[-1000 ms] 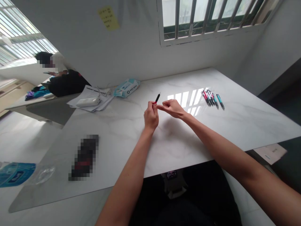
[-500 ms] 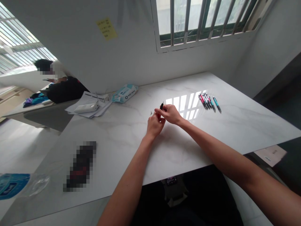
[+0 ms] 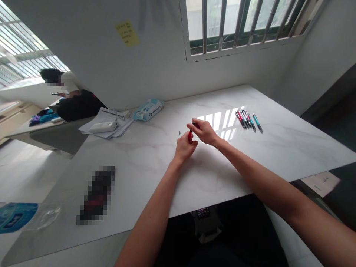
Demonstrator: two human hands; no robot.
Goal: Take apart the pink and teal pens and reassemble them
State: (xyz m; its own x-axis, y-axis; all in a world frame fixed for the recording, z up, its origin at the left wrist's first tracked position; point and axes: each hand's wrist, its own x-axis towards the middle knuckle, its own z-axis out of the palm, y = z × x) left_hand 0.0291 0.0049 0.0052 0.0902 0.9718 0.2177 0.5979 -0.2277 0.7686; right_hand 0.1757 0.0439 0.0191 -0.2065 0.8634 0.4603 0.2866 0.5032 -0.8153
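While the left hand [image 3: 185, 148] and the right hand [image 3: 205, 132] come together: the red pen [image 3: 190, 136] is between them, over the middle of the tabletop [image 3: 144, 163].
Left hand: its fingers curl round the red part of the pen and grip it.
Right hand: its thumb and fingers pinch the dark top end, just past the left hand. They hide some of the pen.
Tiny bit: a small grey bit [image 3: 179, 132] lies on the tabletop near the left hand. It is too small to name.
Other pens: a bunch of pens [image 3: 245, 119], red, grey and teal, lies well to the right of both hands. 1 teal pen [image 3: 257, 123] is just beside the bunch.
Wipes: a blue and white pack [image 3: 149, 110] lies by the wall [image 3: 158, 63].
Papers: a messy pile of papers [image 3: 122, 129] lies left of the pack, with a white box [image 3: 103, 127] on top.
Dark thing: a long dark thing [image 3: 96, 195] lies on the left. It is blurred out.
Bottle: a clear bottle [image 3: 46, 217] with a blue label is at the far left.
Person: 1 other person [image 3: 72, 82] sits at the back left.
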